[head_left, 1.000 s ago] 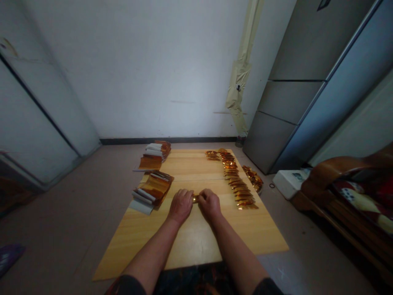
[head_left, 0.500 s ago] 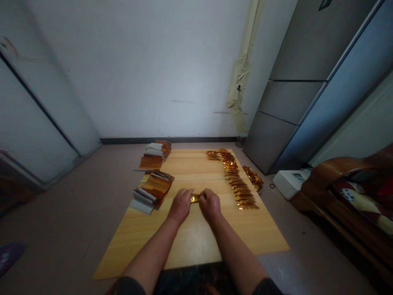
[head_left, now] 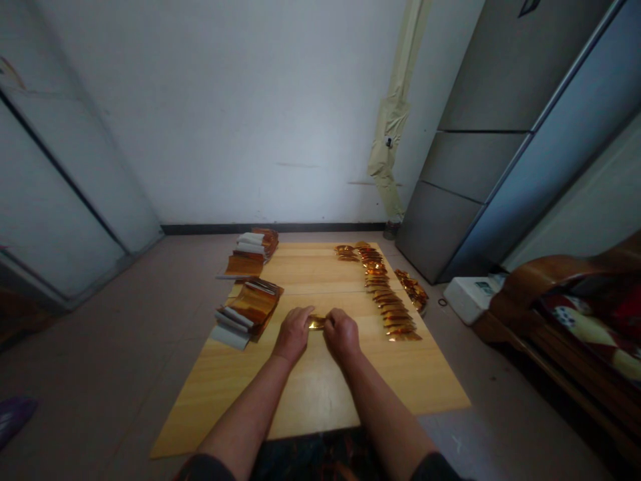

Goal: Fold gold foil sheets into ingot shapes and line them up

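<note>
Both my hands grip a small folded piece of gold foil paper (head_left: 316, 323) just above or on the wooden table (head_left: 320, 387). My left hand (head_left: 294, 332) is closed on its left end, and my right hand (head_left: 342, 331) pinches the right end. Only the shiny middle strip shows between them; the ends lie hidden under my fingers. Left of my hands is a near stack of gold foil sheets (head_left: 254, 304) with pale backs. On the right side runs a row of folded gold foil pieces (head_left: 388, 300), overlapping one another.
Another stack of foil sheets (head_left: 245, 265) sits at the table's far left corner. Past the right edge is a heap of folded gold pieces (head_left: 411, 290). Beyond stand a white box (head_left: 468, 299), a grey refrigerator (head_left: 451, 200) and a wooden seat (head_left: 545, 334). A wall (head_left: 260, 120) rises behind.
My hands have moved slightly apart, and a little more of the gold strip shows between them. The stacks and the row lie as before.
</note>
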Tool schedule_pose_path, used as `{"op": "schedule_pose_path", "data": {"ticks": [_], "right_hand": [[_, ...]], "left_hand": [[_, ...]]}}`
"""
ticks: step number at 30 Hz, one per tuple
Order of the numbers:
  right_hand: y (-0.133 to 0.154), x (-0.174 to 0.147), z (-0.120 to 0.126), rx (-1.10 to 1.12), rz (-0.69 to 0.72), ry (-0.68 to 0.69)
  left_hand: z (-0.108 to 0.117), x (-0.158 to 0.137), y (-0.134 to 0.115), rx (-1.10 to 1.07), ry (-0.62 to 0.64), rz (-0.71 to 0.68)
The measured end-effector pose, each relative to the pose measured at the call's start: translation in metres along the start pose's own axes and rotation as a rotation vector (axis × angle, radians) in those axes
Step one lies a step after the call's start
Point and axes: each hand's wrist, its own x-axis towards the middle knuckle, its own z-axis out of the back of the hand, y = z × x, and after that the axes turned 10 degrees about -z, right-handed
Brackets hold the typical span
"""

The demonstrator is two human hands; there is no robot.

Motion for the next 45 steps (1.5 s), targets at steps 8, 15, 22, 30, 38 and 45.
{"op": "schedule_pose_path", "data": {"ticks": [8,15,22,30,38,45], "right_hand": [[-0.001,0.001,-0.001,0.011,-0.006,-0.010],[-0.005,0.005,0.001,0.071,-0.030,-0.044],[-0.007,0.010,0.001,0.143,-0.039,-0.081],[-0.007,0.010,0.005,0.081,-0.041,-0.034],[-0.011,0.015,0.012,-0.096,0.045,0.043],[-0.002,0.015,0.013,-0.366,0.134,0.113]], "left_hand": [[-0.001,0.002,0.001,-0.049,0.004,0.051],[0.006,0.005,-0.009,-0.030,-0.002,0.068],[0.008,0.005,-0.008,-0.129,-0.087,0.199],[0.008,0.008,-0.007,-0.179,-0.091,0.347],[0.007,0.009,-0.007,-0.198,-0.084,0.374],[0.008,0.009,-0.008,-0.155,-0.004,0.352]]}}
